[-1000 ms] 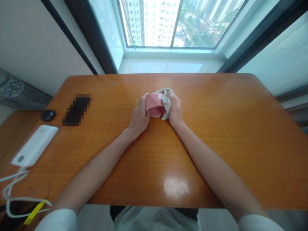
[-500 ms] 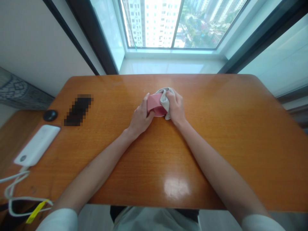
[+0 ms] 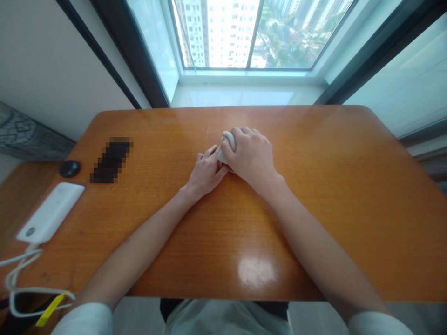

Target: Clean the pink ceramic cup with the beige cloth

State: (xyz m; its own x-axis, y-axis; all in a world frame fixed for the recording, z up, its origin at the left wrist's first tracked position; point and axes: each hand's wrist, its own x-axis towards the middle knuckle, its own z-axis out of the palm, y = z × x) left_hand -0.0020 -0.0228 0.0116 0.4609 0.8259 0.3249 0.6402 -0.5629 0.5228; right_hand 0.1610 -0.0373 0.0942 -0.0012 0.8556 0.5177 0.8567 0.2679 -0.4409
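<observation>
A whitish cloth (image 3: 229, 138) is bunched in my right hand (image 3: 252, 151), its thumb and fingers closed round it. My left hand (image 3: 207, 172) is curled close beside, its fingers gripping a pink hollow container that both hands now cover almost wholly. Cloth and right hand lie over the container, just above the wooden table. The fingertips of the two hands meet or overlap there, and the container's exact kind does not show.
Along the left of the wooden table (image 3: 167, 260) lie a white power-bank-like device (image 3: 52, 211) with white cables (image 3: 23, 267), a round black object (image 3: 69, 168) and a pixelated dark item (image 3: 111, 160). A yellow tag (image 3: 52, 309) is at the lower left. Beyond the table is a window (image 3: 223, 37).
My right hand has moved up and over the pink container with the cloth, hiding it. Its back now faces the camera. My left hand has stayed nearly in place.
</observation>
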